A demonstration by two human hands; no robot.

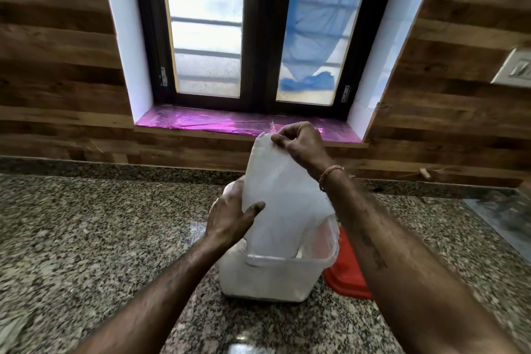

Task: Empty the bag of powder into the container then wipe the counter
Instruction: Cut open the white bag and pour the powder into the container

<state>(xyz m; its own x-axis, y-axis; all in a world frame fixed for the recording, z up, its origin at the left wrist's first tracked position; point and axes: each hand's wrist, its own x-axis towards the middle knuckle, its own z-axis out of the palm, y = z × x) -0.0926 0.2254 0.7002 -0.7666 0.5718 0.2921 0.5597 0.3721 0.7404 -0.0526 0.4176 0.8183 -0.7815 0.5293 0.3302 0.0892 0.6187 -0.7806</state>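
I see the bag (284, 195) upright, mouth down in the tub (267, 276), my right hand (298, 142) pinching its top, my left hand (230, 218) gripping its side nearer the tub.

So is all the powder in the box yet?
Not quite. The container already looks white with powder. The bag is upended in it, right hand pinching its top, left hand gripping its side. Emptying it fully and wiping the counter are left.
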